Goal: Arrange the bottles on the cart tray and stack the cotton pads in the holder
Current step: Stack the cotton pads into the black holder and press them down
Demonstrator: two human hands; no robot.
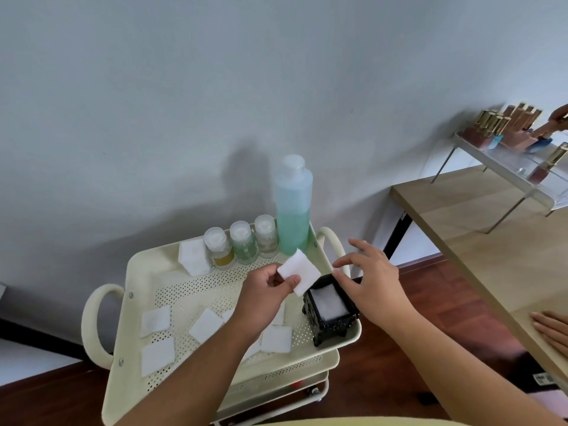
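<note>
**Cotton pad held above the black holder on the cart tray**

Head view: The cream perforated cart tray (pixel 147 272) carried everything for the task. Along its far edge stood a tall bottle (pixel 293 207) of blue-green liquid, filled most of the way, and to its left three small clear bottles (pixel 244 241) in a row; the leftmost held yellow liquid in its bottom, the middle one looked greenish, the right one nearly clear. A small stack of cotton pads (pixel 193 256) lay just left of them.

At the tray's near right corner sat the black square holder (pixel 330 315), upright, with white pads already inside, close to its rim.

The left hand (pixel 261 299) pinched one cotton pad (pixel 299 270) between thumb and fingers, holding it tilted just above and left of the holder. The right hand (pixel 372 281) hovered over the holder's far edge, its fingers spread and gripping nothing.

Loose pads (pixel 155 321) lay scattered flat on the near half of the tray, some partly hidden by the left forearm.

On the right stood a wooden tabletop (pixel 461 216).
</note>
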